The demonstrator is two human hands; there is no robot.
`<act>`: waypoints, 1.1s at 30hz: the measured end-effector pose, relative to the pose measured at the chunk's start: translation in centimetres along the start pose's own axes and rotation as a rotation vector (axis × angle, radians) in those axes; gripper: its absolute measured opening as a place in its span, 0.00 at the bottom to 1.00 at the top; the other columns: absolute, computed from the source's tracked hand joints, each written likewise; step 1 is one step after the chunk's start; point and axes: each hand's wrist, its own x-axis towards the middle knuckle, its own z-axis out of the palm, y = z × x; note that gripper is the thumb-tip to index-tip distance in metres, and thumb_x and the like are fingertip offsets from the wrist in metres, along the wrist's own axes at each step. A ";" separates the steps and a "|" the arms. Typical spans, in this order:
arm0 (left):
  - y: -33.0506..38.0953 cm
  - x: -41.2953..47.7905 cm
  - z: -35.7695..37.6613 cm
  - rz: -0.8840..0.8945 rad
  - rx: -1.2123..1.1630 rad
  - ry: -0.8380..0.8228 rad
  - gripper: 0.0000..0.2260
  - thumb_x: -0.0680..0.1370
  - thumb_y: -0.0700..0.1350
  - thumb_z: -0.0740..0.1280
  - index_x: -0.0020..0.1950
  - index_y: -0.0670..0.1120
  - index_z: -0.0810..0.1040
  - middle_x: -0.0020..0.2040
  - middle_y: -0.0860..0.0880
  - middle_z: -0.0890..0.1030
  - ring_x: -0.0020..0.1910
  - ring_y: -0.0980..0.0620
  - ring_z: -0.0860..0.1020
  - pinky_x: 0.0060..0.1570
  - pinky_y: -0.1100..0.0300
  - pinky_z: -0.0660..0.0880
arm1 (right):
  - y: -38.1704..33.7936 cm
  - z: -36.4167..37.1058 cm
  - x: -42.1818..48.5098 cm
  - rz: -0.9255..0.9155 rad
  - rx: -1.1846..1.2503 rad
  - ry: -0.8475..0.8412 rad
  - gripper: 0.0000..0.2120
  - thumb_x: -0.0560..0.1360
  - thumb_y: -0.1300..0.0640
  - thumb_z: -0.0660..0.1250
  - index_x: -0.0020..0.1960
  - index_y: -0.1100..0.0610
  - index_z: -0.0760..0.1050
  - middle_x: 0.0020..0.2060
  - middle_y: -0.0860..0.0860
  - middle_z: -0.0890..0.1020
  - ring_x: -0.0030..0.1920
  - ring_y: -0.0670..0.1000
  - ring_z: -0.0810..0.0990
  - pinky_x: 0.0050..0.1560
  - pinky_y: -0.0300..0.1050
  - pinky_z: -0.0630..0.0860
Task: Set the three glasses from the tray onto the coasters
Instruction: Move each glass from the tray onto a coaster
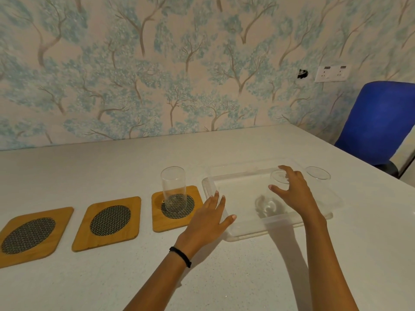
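The right hand [294, 194] curls, fingers spread, around a glass [272, 196] inside the clear tray [215, 187], not yet gripping it; another glass [318, 173] stands beyond it. The left hand [208, 218] rests flat, released, on the tray's near corner; left of it a third glass [173, 189] stands on a coaster [175, 209]

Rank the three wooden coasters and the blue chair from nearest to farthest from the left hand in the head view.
From the left hand, resting at the tray's left edge:
1. Coaster with the glass, just to its left.
2. Middle coaster, empty, further left.
3. Leftmost coaster, empty, at the picture's left edge.
4. Blue chair, beyond the table's far right corner.
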 end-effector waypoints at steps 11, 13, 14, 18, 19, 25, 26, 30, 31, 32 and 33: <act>-0.2 -0.4 0.6 0.016 -0.024 0.052 0.30 0.80 0.59 0.50 0.76 0.46 0.45 0.78 0.47 0.44 0.77 0.49 0.48 0.74 0.53 0.50 | -1.0 1.2 -0.6 -0.052 0.074 0.097 0.31 0.71 0.51 0.70 0.70 0.50 0.61 0.67 0.59 0.68 0.64 0.60 0.71 0.58 0.57 0.72; -0.4 -0.5 0.6 0.020 -0.018 0.055 0.30 0.80 0.59 0.50 0.77 0.47 0.45 0.78 0.47 0.44 0.77 0.48 0.48 0.74 0.53 0.50 | -1.6 1.3 -0.8 -0.081 0.090 0.128 0.30 0.71 0.52 0.70 0.70 0.50 0.62 0.66 0.58 0.68 0.64 0.59 0.71 0.57 0.55 0.72; -0.5 -0.7 0.5 0.022 -0.015 0.057 0.30 0.80 0.59 0.50 0.77 0.47 0.45 0.78 0.47 0.44 0.77 0.48 0.48 0.74 0.53 0.50 | -1.9 1.3 -0.9 -0.100 0.101 0.141 0.30 0.72 0.52 0.70 0.70 0.50 0.62 0.66 0.58 0.68 0.64 0.59 0.71 0.56 0.54 0.72; -1.3 -1.4 0.3 0.043 -0.003 0.096 0.30 0.80 0.60 0.50 0.76 0.49 0.43 0.79 0.46 0.45 0.77 0.49 0.48 0.74 0.53 0.49 | -3.8 1.0 -1.4 -0.169 0.173 0.193 0.29 0.71 0.52 0.70 0.69 0.49 0.63 0.64 0.56 0.70 0.62 0.56 0.72 0.54 0.46 0.69; -1.6 -1.6 0.2 0.046 0.000 0.108 0.30 0.80 0.60 0.50 0.76 0.50 0.43 0.79 0.47 0.45 0.77 0.49 0.47 0.74 0.52 0.49 | -4.4 1.0 -1.5 -0.186 0.190 0.205 0.29 0.71 0.52 0.71 0.69 0.49 0.63 0.64 0.56 0.70 0.61 0.55 0.73 0.54 0.45 0.69; -3.3 -3.3 -1.4 0.052 0.012 0.177 0.28 0.80 0.59 0.51 0.76 0.51 0.49 0.78 0.47 0.49 0.77 0.49 0.49 0.74 0.52 0.53 | -8.5 1.0 -2.8 -0.266 0.237 0.204 0.30 0.70 0.52 0.72 0.68 0.50 0.65 0.64 0.55 0.72 0.60 0.51 0.73 0.55 0.43 0.69; -3.7 -3.7 -1.7 0.052 0.020 0.187 0.27 0.80 0.58 0.51 0.76 0.51 0.52 0.78 0.47 0.51 0.77 0.49 0.51 0.74 0.52 0.53 | -9.1 1.1 -3.0 -0.278 0.239 0.194 0.30 0.69 0.52 0.72 0.68 0.49 0.65 0.63 0.55 0.72 0.58 0.50 0.73 0.54 0.42 0.69; -5.8 -5.4 -3.0 0.033 0.030 0.197 0.24 0.80 0.57 0.54 0.74 0.50 0.58 0.77 0.47 0.59 0.75 0.49 0.57 0.71 0.54 0.59 | -11.5 2.1 -4.0 -0.334 0.261 0.144 0.29 0.67 0.50 0.74 0.66 0.48 0.67 0.60 0.53 0.75 0.54 0.47 0.74 0.51 0.41 0.71; -6.4 -5.8 -3.2 0.024 0.027 0.185 0.24 0.80 0.57 0.54 0.74 0.50 0.58 0.77 0.47 0.59 0.75 0.49 0.57 0.71 0.54 0.59 | -12.0 2.4 -4.3 -0.343 0.269 0.130 0.29 0.67 0.50 0.74 0.66 0.48 0.67 0.60 0.52 0.75 0.54 0.48 0.74 0.51 0.41 0.72; -7.0 -6.3 -3.4 0.012 0.027 0.171 0.24 0.80 0.57 0.54 0.75 0.51 0.57 0.77 0.48 0.59 0.75 0.50 0.57 0.71 0.54 0.59 | -12.6 2.8 -4.5 -0.352 0.278 0.112 0.29 0.67 0.49 0.74 0.66 0.48 0.68 0.60 0.52 0.75 0.54 0.48 0.75 0.52 0.42 0.72; -7.6 -6.8 -3.4 -0.003 0.029 0.159 0.24 0.80 0.57 0.54 0.75 0.51 0.57 0.77 0.48 0.60 0.75 0.50 0.57 0.71 0.54 0.59 | -13.2 3.2 -4.8 -0.362 0.284 0.092 0.29 0.67 0.49 0.74 0.65 0.47 0.68 0.60 0.52 0.75 0.54 0.48 0.75 0.52 0.41 0.73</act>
